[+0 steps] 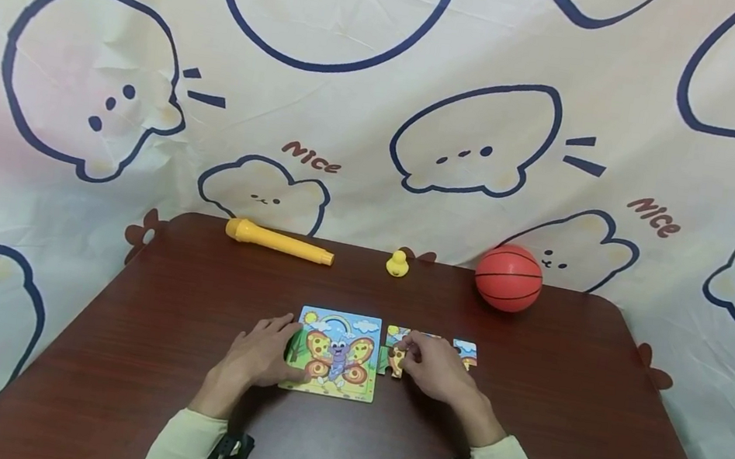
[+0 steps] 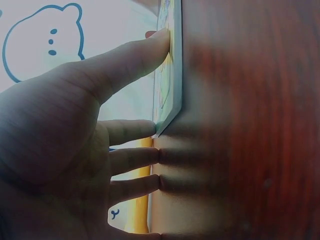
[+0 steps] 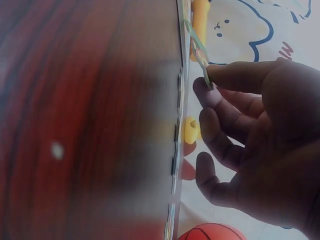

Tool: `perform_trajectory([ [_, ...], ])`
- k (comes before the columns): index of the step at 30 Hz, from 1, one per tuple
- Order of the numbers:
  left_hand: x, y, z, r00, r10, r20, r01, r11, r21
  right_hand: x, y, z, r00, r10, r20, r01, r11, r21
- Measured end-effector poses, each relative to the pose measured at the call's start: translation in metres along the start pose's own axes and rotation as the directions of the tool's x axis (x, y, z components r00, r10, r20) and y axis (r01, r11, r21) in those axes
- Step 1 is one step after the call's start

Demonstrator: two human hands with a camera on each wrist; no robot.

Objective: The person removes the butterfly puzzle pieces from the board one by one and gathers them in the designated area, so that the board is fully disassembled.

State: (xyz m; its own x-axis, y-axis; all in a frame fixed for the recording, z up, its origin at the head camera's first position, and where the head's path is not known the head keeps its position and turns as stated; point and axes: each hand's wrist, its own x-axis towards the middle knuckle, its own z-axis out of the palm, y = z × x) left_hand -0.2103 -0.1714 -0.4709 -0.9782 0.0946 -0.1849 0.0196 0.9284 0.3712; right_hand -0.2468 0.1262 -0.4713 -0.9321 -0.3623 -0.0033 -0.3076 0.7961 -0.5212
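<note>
A square butterfly puzzle board [image 1: 346, 328] lies on the table in the head view. At its left side rests my left hand [image 1: 258, 352], thumb on the board's face and fingers extended against its edge and the tabletop. My right hand [image 1: 438, 368] is just right of the board. Between thumb and index finger it pinches a puzzle piece [image 3: 201, 56], tilted and lifted off the table in the right wrist view. Other loose puzzle pieces [image 1: 466, 350] lie around and partly under that hand, some of them hidden by it.
Along the table's back edge lie a yellow toy microphone-like stick [image 1: 281, 242], a small yellow duck [image 1: 397, 264] and a red ball [image 1: 509, 278] with black lines. A cartoon-printed cloth [image 1: 369, 120] hangs behind the brown table [image 1: 188, 298].
</note>
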Motion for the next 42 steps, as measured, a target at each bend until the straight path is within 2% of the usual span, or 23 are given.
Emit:
perform_trajectory([
  [5, 0.0, -0.001, 0.0, 1.0, 0.009, 0.003, -0.009, 1.0, 0.006, -0.001, 0.005, 0.001, 0.999, 0.032, 0.03, -0.031, 0.999, -0.034],
  [14, 0.0, 0.0, 0.0, 1.0, 0.011, -0.001, -0.011, 1.0, 0.0, 0.001, 0.008, 0.0, 0.998, 0.033, 0.058, -0.031, 0.999, -0.033],
  [23, 0.001, 0.001, -0.001, 1.0, 0.014, 0.001, -0.014, 1.0, -0.003, 0.001, 0.008, -0.002, 0.997, 0.049, 0.054, -0.046, 0.998, -0.045],
  [34, 0.002, -0.001, 0.001, 1.0, 0.003, 0.009, -0.003, 1.0, -0.005, 0.011, -0.01, 0.005, 0.997, -0.057, 0.05, 0.058, 0.998, -0.008],
  [42, 0.002, -0.001, 0.001, 1.0, 0.001, 0.014, -0.002, 1.0, 0.001, 0.018, -0.026, 0.015, 0.989, -0.116, 0.086, 0.123, 0.99, -0.076],
])
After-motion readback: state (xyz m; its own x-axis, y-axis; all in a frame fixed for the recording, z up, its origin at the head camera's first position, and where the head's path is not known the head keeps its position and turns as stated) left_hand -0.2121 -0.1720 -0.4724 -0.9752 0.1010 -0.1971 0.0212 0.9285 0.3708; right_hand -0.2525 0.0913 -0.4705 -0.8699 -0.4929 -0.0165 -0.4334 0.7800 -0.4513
